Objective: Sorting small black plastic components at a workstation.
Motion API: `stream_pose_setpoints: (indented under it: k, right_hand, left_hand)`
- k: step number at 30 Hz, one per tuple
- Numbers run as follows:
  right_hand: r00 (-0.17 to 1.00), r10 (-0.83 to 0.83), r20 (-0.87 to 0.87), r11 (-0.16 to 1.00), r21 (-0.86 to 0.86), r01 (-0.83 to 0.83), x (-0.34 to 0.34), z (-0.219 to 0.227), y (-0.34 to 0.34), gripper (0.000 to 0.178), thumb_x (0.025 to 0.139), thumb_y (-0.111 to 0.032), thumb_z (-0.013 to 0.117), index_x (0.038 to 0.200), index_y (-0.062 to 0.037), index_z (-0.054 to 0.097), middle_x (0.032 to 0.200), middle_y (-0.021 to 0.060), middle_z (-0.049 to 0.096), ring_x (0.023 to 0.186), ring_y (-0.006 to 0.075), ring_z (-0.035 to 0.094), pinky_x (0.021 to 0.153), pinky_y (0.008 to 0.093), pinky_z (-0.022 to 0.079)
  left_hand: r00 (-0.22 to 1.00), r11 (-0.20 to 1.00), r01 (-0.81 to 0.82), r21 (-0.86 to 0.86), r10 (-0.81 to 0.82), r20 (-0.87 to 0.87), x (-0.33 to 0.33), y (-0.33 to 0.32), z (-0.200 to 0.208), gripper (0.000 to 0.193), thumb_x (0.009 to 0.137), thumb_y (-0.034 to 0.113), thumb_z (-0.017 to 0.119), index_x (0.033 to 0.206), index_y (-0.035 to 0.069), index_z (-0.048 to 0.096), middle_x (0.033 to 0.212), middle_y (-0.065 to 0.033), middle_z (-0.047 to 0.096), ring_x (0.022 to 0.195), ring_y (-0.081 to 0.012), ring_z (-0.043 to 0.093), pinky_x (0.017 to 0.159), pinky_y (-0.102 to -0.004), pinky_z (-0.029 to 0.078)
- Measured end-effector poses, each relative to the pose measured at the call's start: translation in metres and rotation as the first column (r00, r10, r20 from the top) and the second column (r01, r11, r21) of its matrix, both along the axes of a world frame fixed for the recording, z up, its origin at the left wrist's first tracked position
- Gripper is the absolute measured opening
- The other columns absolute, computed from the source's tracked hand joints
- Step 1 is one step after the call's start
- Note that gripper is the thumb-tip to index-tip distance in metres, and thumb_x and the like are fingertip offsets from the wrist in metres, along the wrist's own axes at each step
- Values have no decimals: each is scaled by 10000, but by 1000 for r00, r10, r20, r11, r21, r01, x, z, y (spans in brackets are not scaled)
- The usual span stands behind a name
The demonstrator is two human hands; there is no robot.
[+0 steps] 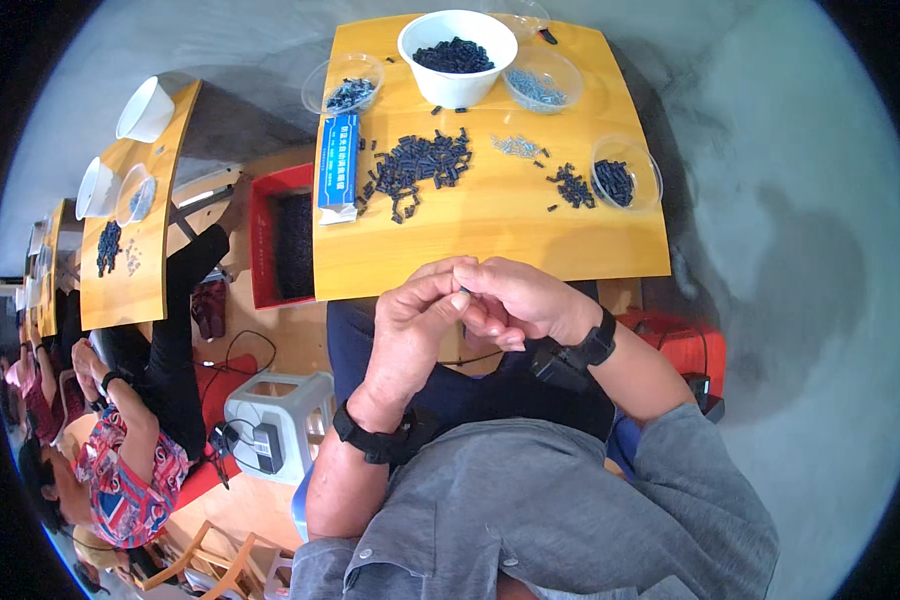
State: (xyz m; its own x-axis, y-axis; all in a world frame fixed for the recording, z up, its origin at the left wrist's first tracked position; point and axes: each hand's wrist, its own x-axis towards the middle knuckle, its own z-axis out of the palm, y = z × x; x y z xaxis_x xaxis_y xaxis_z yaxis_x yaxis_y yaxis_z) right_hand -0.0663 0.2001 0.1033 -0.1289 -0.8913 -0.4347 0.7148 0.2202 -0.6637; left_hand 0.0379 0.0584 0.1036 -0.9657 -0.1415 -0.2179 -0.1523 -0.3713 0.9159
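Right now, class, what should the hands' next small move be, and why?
Probably shift the left hand and right hand forward over the yellow table: their fingertips meet around its near edge, with the lap below, so anything slipping could miss the tabletop.

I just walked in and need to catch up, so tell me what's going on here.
A person in a grey shirt has left hand and right hand together just short of the table, fingertips meeting around a small dark piece, mostly hidden. On the table lie a heap of black pieces and some metal bits, with a white bucket of black pieces behind. Off to the left, another person sits by another table.
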Motion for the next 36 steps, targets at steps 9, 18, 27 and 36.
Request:
stream_pose_setpoints:
  k: [9, 18, 27, 36]
  right_hand:
    - [928, -255, 271, 967, 80, 242, 34, -15, -3, 387, 946, -458, 460, 751, -124, 468, 474, -52, 298, 335, 69, 344, 300, 255, 338]
    - [840, -306, 449, 950, 87, 300, 58, -36, -6, 390, 910, -431, 518, 657, -143, 442, 487, -47, 306, 364, 87, 336, 384, 293, 394]
    - [89, -165, -982, 738, -63, 672, -63, -7, 67, 314, 859, -238, 601, 666, 5, 552, 553, 68, 521, 526, 115, 465, 501, 315, 391]
    - [-139, 429, -893, 569, 147, 809, -130, -5, 113, 363, 807, -357, 610, 760, 2, 629, 762, 216, 633, 734, 392, 618, 636, 460, 476]
  left_hand:
    - [994, 996, -87, -14, 88, 67, 3, 11, 8, 209, 860, -55, 513, 1020, -53, 646, 922, -83, 629, 695, -113, 623, 634, -226, 535]
    - [952, 987, -3, 160, -46, 303, 13, 5, 2, 153, 873, 11, 501, 952, -55, 614, 785, -112, 628, 570, -170, 640, 494, -293, 582]
    - [967, 989, -132, -68, 144, 209, 9, 8, -31, 302, 829, 19, 621, 1113, -79, 592, 963, -121, 644, 943, -162, 606, 835, -248, 464]
    - [885, 951, -271, -146, 306, 350, 34, -46, -75, 254, 817, 87, 647, 1030, -50, 634, 895, -70, 651, 773, -125, 602, 658, -240, 473]
